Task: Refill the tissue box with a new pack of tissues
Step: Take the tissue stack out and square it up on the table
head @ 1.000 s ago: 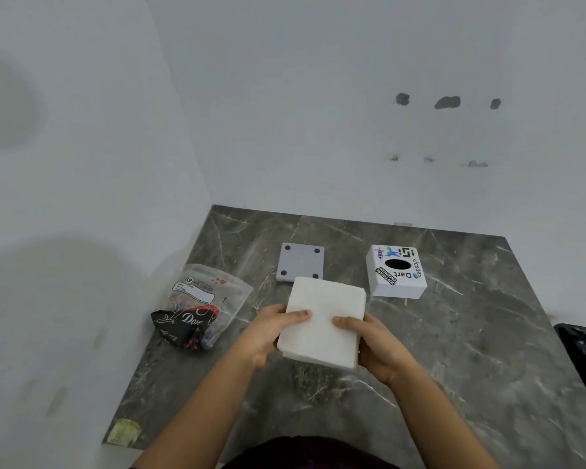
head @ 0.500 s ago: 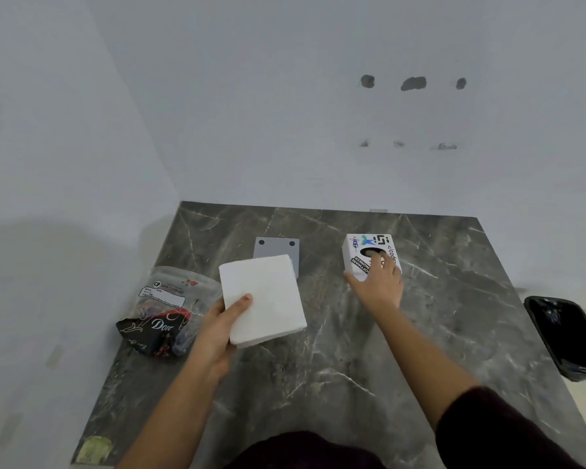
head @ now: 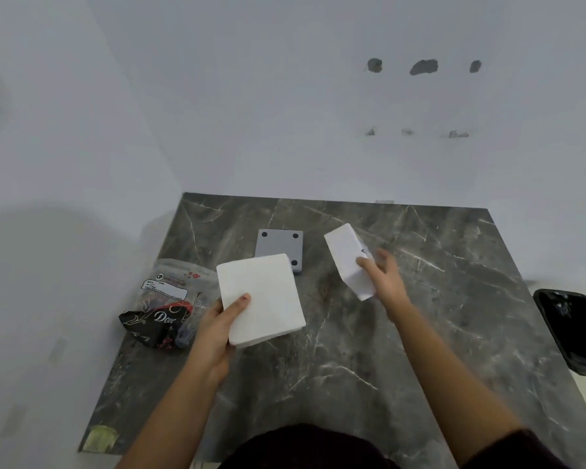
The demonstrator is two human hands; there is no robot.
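The left hand (head: 217,328) gripped the tissue stack (head: 260,298) above the marble surface (head: 420,316), while the right hand (head: 384,277) clasped the tilted, lifted tissue box (head: 347,258).

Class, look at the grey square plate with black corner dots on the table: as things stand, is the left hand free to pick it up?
Probably not yet. The left hand is gripping the tissue stack, which also overlaps the near edge of the grey plate. It would need to put the stack down first.

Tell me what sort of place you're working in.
Probably a bare indoor corner, maybe under renovation: a dark marble-look table against plain white walls with patched drill holes, and a black bin beside it.
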